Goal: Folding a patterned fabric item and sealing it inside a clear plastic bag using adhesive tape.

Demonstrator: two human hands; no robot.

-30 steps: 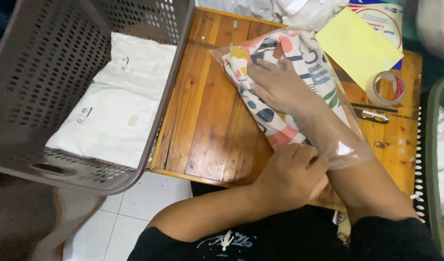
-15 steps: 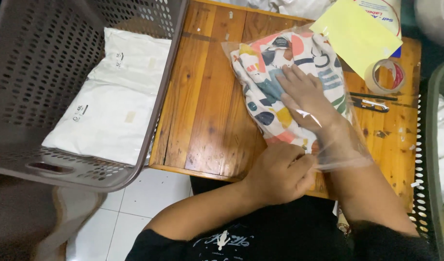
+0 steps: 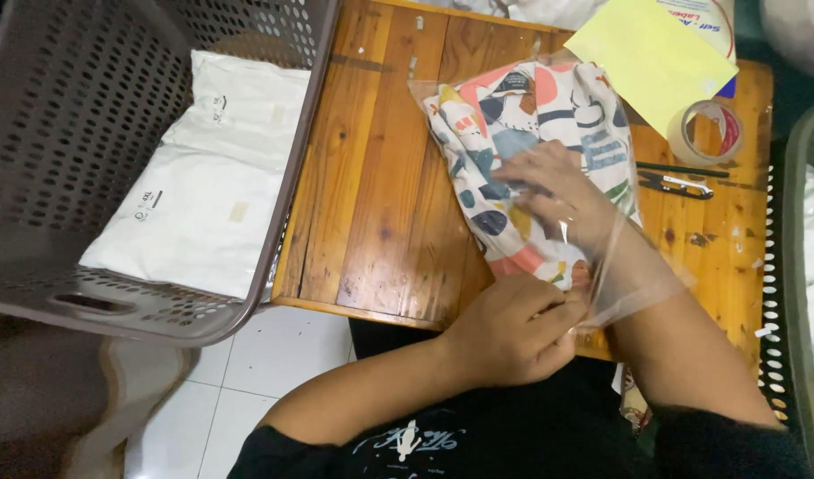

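The right hand (image 3: 549, 191) lies inside the clear plastic bag (image 3: 620, 266), its wrist veiled by glare. The patterned cloth (image 3: 522, 133) hides the desk (image 3: 380, 177) beneath. The grey basket (image 3: 88, 133) and yellow paper (image 3: 646, 53) run off the frame's top edge.

Light is even and soft, indoor, from overhead; no hard shadows anywhere. Wooden table (image 3: 380, 177) reads warm and well exposed at centre frame. Clear plastic bag (image 3: 602, 266) carries pale glare streaks along its creases, lower right of centre, veiling the patterned cloth (image 3: 513, 115) beneath it. Slight motion smear on the right hand (image 3: 553, 191); left hand (image 3: 513, 333) is sharper. White parcels (image 3: 203, 177) in the grey basket (image 3: 70, 133), left of frame, sit near clipping and lose detail. Lower left corner falls dim and muddy. Black shirt (image 3: 478, 435) at the bottom edge is crushed to near-black. Mild compression softness throughout.
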